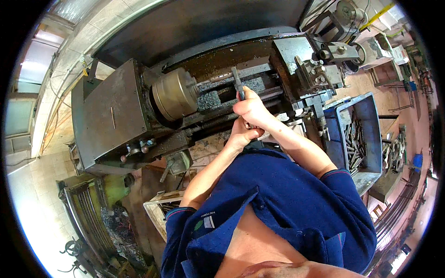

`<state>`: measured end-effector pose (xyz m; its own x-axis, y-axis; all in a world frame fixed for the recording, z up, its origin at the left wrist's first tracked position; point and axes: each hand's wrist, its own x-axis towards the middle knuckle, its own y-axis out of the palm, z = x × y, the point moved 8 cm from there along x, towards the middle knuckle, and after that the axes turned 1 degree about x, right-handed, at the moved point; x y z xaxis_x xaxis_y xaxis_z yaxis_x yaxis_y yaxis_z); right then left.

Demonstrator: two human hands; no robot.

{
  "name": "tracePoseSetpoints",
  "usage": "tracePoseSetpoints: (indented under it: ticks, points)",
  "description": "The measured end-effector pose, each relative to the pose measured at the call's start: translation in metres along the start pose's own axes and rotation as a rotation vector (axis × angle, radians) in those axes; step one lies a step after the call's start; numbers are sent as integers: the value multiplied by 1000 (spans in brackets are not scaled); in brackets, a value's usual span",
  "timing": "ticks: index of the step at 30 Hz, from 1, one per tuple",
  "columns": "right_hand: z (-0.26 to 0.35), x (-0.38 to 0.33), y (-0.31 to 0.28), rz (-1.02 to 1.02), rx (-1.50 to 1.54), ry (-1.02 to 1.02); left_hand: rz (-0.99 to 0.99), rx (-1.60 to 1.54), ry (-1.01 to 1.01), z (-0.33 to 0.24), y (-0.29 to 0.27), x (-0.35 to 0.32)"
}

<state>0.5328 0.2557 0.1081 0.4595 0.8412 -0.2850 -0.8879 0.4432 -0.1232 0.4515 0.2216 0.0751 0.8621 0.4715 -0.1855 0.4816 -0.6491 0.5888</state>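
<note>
Both my hands are out over the lathe bed, one in front of the other. My right hand (pixel 250 109) is closed around a flat, narrow metal tool that looks like a file (pixel 237 79). Its blade points away from me and crosses a thin bright rod (pixel 215 80). The rod sticks out of the lathe chuck (pixel 176 95), whose face looks smeared, as if turning. Nearer my body, my left hand (pixel 243 134) is closed just behind the right; what it grips is mostly hidden, apparently the tool's rear end.
Metal chips (pixel 208 100) lie on the bed below the rod. The headstock (pixel 111 116) with levers is at left, the tool post (pixel 317 72) at right. A blue crate (pixel 374 134) of metal pieces stands right of me; a green machine (pixel 83 204) is at lower left.
</note>
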Motion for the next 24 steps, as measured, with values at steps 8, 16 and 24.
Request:
tracePoseSetpoints:
  ticks: [8, 16, 24]
  points:
    - [11, -3, 10, 26, -46, -7, 29, 7, -4, -7, -3, -3]
    - [17, -3, 17, 20, -142, -17, -58, 76, -19, -8, -13, -6]
    - [8, -2, 9, -26, -121, 13, -66, 158, -19, -2, -16, -2]
